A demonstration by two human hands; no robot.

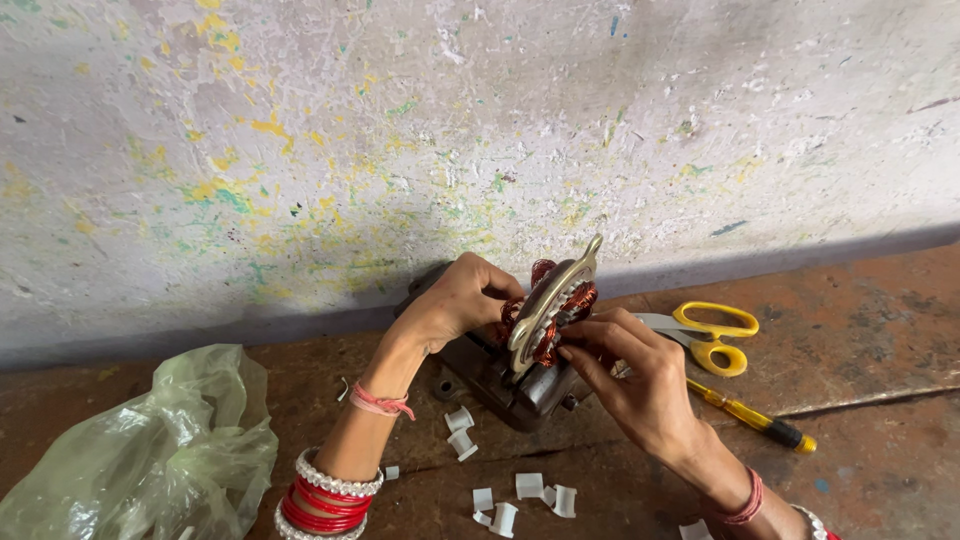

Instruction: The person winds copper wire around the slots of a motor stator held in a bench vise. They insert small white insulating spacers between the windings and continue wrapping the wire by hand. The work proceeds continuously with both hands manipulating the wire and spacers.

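Nearest on the rusty table [860,440], white insulation slips [527,488] lie loose and unfitted, while the left hand [455,300] grips, fingers curled, and the right hand [630,375] pinches the copper-wound motor stator [545,330] standing mid-table, winding apparently part-insulated, scissors [712,335] beyond.

I see motor stator [540,330] on the floor [860,440] against the wall [480,130], my left hand [455,300] and right hand [635,375] either side of it. Scissors [705,335] and screwdriver [755,420] right; plastic bag [140,455] far left; paper slips [520,490] in front
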